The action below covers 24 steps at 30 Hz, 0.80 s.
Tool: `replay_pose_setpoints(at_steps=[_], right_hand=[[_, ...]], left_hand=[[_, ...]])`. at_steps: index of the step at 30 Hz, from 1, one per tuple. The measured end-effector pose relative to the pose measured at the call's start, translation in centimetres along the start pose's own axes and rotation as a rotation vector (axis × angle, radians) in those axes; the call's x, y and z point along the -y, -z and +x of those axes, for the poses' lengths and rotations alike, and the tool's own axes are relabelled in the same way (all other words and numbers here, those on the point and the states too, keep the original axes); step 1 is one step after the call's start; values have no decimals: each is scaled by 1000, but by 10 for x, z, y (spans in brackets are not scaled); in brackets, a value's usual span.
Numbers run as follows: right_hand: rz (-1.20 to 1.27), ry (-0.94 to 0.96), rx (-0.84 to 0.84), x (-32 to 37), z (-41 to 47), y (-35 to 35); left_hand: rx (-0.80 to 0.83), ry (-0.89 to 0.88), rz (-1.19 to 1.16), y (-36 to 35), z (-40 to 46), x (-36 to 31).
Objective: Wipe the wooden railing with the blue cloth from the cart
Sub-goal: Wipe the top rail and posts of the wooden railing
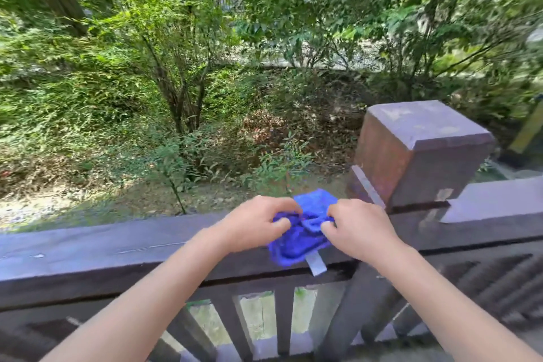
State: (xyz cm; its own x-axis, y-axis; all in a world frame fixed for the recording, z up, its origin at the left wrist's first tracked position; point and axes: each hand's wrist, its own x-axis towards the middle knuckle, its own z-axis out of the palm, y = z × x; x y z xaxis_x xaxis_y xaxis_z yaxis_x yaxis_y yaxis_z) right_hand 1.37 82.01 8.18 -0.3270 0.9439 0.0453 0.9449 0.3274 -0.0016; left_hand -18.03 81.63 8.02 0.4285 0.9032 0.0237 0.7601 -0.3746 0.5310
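The wooden railing (pixel 88 256) runs across the picture from the left edge to the right, its flat top rail dark and worn, with upright slats (pixel 283 320) below it. Beyond it, on the far side, lie bushes (pixel 176 67) and a slope of dry leaves. Coming in from the lower left, the left hand (pixel 255 223) reaches over the top rail, its fingers and thumb curled and closed on the left side of the blue cloth (pixel 299 241). The cloth is bunched up and rests on the top rail, near its middle, with its near edge and a pale tag (pixel 316 264) hanging over the rail's near edge. The right hand (pixel 357 228) comes in from the lower right and pinches the cloth's right side between thumb and bent fingers. Just right of the hands stands a square post (pixel 420 150), rising above the top rail, and the railing carries on past it to the right edge.
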Motion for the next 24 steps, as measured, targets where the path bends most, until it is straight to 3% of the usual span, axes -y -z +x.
replay_pose_setpoints(at_steps=[2,4,8,15,21,24], right_hand=[[64,-4,-99,2,6,-2],[168,31,-191,-1,18,-14],[181,51,-46,-1,25,-48],[129,-24,-137,6,-1,-65],[128,-56,-87,11,24,-60],[172,-71,-34,11,58,-58]], left_hand=[[-181,38,-30,-6,5,-2],[-270,26,202,-26,15,-9],[-142,163,414,-77,25,-20],[-217,142,533,-87,4,-24],[-265,142,500,-77,26,-8],[-156,175,417,-62,50,12]])
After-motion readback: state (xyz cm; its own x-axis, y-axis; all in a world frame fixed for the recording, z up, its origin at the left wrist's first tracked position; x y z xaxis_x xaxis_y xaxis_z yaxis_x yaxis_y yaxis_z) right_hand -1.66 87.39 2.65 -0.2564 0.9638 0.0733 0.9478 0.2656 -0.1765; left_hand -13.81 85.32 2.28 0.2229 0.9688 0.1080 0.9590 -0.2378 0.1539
